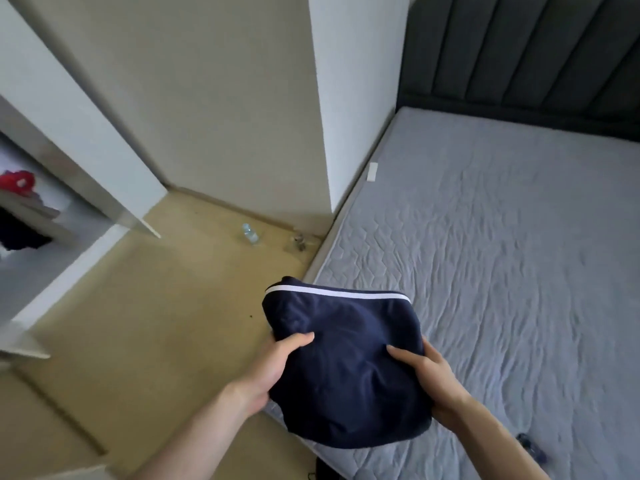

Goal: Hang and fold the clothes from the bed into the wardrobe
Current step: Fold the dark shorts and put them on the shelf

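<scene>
Holding a folded navy garment (346, 368) between both hands, I see it hang over the edge of the bed (502, 271), partly above the floor (156, 323). The cloth is soft, matte knit, bundled into a rounded, thick pad, with a narrow white stripe (339, 293) running along its far edge. My left hand (273, 365) clasps the left side, thumb lying on top of the fabric and the other fingers tucked underneath; that grip is closed around the garment. My right hand (433, 379) does the same on the right side, thumb pressing into the top and making shallow creases, its grip likewise wrapped on the cloth.

The mattress is bare, covered in pale grey quilted fabric with a stitched pattern and fine wrinkles. Behind it rises a dark grey headboard (536, 53), padded in vertical channels. The floor is smooth and yellowish-tan. A small clear plastic bottle (250, 233) lies near the base of the white wall. At far left the wardrobe (62, 216) stands open, its flat white panels framing a shelf with something red (17, 181) and dark clothing (20, 233) below it.
</scene>
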Tool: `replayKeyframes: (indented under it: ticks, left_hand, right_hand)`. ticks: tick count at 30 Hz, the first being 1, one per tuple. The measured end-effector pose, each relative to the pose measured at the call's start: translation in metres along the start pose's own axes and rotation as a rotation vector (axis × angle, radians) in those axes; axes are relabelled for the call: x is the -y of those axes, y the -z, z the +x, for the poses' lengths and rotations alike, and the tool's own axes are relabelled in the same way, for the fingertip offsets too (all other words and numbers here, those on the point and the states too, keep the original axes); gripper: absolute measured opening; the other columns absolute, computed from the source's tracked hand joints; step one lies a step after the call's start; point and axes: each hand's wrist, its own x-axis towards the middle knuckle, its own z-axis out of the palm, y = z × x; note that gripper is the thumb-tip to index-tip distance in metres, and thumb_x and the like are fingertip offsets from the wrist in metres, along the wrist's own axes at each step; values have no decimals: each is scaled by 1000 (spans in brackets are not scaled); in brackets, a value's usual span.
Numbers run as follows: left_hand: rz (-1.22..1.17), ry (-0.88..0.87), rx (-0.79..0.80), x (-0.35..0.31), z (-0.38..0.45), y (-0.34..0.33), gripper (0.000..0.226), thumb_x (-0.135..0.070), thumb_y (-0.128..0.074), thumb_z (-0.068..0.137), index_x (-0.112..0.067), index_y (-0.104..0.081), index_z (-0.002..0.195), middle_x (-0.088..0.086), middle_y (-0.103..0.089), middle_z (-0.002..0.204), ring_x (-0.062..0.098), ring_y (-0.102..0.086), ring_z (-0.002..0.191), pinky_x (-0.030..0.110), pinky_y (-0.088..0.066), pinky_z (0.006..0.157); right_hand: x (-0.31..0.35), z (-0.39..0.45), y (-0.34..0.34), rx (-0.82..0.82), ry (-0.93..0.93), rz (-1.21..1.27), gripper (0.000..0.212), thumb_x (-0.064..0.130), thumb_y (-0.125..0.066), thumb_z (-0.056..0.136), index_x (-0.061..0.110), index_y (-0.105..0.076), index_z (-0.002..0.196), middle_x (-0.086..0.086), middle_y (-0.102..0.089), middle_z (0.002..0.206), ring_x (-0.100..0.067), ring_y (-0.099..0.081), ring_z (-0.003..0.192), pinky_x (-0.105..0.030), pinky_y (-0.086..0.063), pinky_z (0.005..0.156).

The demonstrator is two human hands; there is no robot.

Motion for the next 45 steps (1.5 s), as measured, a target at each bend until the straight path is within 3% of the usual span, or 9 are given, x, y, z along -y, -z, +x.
replayKeyframes:
  ticks: [3,7,13,21,27,33,37,40,45]
  left_hand:
    - [-78,-67,-47,-3,-42,18,35,-37,-78,83,-28,-75,117,-1,-76,120,20,-74,109,41,-55,93]
    - [-211,-152,-233,-7,-83,50,58,-35,-85,78,-23,-62,130,-1,-77,118,21,-74,107,46,-54,100]
    - [-317,-303,-420,-22,-138,123,70,-37,-86,62,-24,-60,126,-6,-79,109,15,-77,98,35,-57,82]
    - [-456,-418,-598,-32,-186,287,67,-36,-86,62,-24,-63,123,-3,-79,109,18,-77,98,33,-59,80]
    - [-469,-476,-596,-53,-202,417,57,-39,-84,67,-23,-71,120,3,-77,115,25,-75,104,42,-56,91]
    - [-444,-513,-589,-100,-205,512,49,-36,-81,72,-27,-70,119,1,-78,114,23,-76,103,42,-56,92]
    - [-431,-537,-581,-144,-186,571,37,-34,-80,76,-28,-75,112,1,-79,110,23,-77,99,38,-57,85]
    - [-428,-549,-596,-179,-162,617,50,-38,-83,69,-28,-71,117,-1,-79,110,22,-77,99,41,-57,89]
    - [-439,-585,-621,-250,-122,700,65,-39,-87,58,-26,-70,119,3,-79,109,26,-77,98,42,-58,87]
  right_hand:
    - [25,-7,-33,104,46,-62,47,24,-91,70,35,-74,113,-3,-78,113,-24,-75,102,-33,-63,73]
    - [48,-10,-86,222,72,-150,46,19,-88,73,27,-73,116,-8,-77,114,-29,-75,103,-38,-63,76]
    - [74,-5,-207,404,90,-329,44,11,-80,79,23,-71,121,-7,-77,113,-28,-75,104,-46,-59,94]
    - [66,-4,-419,606,166,-502,42,9,-82,76,26,-73,113,1,-80,103,-17,-77,90,-26,-60,65]
    - [49,2,-558,711,163,-556,49,14,-81,77,24,-69,123,-4,-77,114,-27,-75,103,-45,-57,93]
    - [52,25,-662,758,203,-563,47,12,-77,80,22,-68,125,-6,-77,116,-29,-74,105,-46,-57,94]
    - [74,53,-727,793,238,-561,43,9,-74,82,25,-70,122,-5,-77,115,-27,-75,104,-38,-62,81]
    - [94,84,-779,806,269,-579,46,6,-73,83,23,-68,125,-5,-77,116,-27,-74,105,-43,-57,92]
    - [131,142,-877,842,276,-593,44,6,-71,85,19,-66,126,-6,-78,113,-28,-75,102,-43,-59,89]
